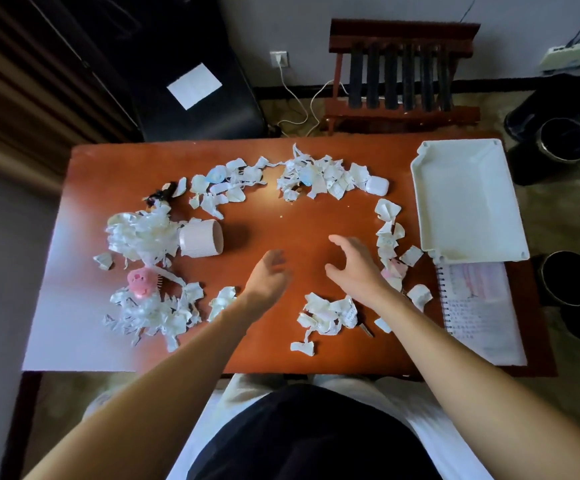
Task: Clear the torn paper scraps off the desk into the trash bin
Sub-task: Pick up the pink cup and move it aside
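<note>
Torn white paper scraps ring the brown desk (pixel 264 220): a big shredded heap at the left (pixel 139 233), another at the front left (pixel 150 313), a band along the back (pixel 316 176), a line down the right (pixel 389 233) and a small pile near the front (pixel 330 313). My left hand (pixel 269 277) hovers over the bare middle, fingers loosely apart, holding nothing. My right hand (pixel 354 265) is spread open beside it, close to the right-hand scraps. Two dark round bins (pixel 564 140) (pixel 569 277) stand on the floor to the right of the desk.
A pink cup (pixel 200 239) lies on its side by the left heap. A pink toy (pixel 140 282), a white earbud case (pixel 377 186), an empty white tray (pixel 468 202) and a spiral notebook (pixel 479 310) also sit on the desk. A wooden rack (pixel 399 77) stands behind.
</note>
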Demonstrator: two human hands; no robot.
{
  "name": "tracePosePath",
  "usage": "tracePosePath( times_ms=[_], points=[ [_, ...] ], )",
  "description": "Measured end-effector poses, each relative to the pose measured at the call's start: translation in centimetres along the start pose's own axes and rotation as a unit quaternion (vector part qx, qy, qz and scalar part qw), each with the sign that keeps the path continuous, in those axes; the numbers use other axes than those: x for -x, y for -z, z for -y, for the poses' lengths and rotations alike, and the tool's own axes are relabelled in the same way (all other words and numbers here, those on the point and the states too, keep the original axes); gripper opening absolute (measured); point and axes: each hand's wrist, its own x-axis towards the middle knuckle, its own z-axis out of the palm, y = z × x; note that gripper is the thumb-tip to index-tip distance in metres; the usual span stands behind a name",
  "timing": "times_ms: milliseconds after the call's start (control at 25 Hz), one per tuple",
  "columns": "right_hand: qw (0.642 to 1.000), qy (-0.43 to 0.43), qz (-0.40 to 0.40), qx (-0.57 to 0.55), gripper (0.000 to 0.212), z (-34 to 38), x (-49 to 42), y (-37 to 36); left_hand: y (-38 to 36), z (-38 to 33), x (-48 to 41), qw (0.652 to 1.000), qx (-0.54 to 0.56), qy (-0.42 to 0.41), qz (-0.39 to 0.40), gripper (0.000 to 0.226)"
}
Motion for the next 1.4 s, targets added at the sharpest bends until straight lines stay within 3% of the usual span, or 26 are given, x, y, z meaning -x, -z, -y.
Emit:
tracePosePath(
  times_ms=[440,760,960,1400],
  points=[
    [0.995,0.062,0.08,0.016,0.058,10.5,-5.1,-8.1,12.6,3.6,-0.6,0.996,0.053,0.001,-0.078,0.049],
    [0.99,0.082,0.111,0.024,0.067,16.3,-9.4,-13.0,17.5,6.0,-3.3,0.994,0.04,-0.012,-0.099,0.047],
    [0.988,0.055,0.139,0.046,0.085,16.9,-11.8,-15.6,18.4,6.8,-5.0,0.996,-0.013,-0.02,-0.082,0.053],
    [0.987,0.045,0.155,-0.011,0.079,16.7,-13.2,-16.5,19.8,7.1,-6.3,0.998,0.019,-0.011,-0.055,0.053]
  ],
)
